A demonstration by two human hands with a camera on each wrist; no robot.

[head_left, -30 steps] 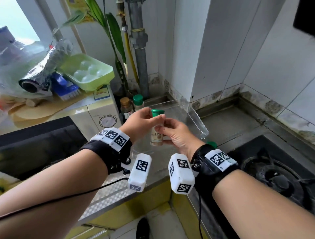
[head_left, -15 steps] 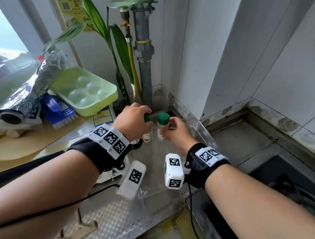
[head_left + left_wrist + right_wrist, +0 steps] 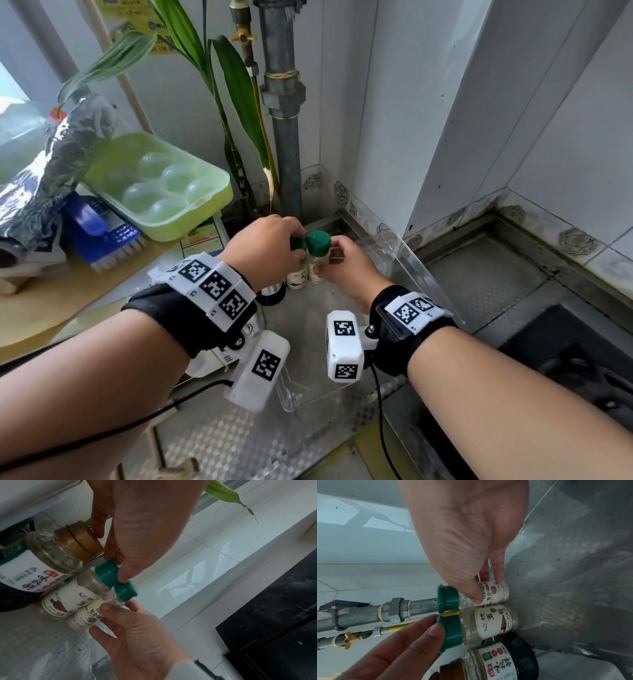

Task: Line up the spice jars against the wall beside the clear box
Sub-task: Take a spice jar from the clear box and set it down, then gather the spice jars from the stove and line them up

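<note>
Three spice jars stand in a row at the back of the steel counter. My right hand pinches the label of the right green-capped jar between thumb and fingers. It is upright, cap to cap with the middle green-capped jar. My left hand holds that middle jar's cap with thumb and fingertips. The brown-capped jar stands on the far left, mostly hidden under my left hand in the head view. The clear box lies just right of the jars.
A grey pipe and plant leaves rise in the corner right behind the jars. A white appliance with a green egg tray stands to the left. The black gas stove lies to the right, past a bare strip of counter.
Both hands moved away from me toward the corner. The jar held over the clear box now stands beside the other green-capped jar, and my left hand shifted onto that neighbour's cap.
</note>
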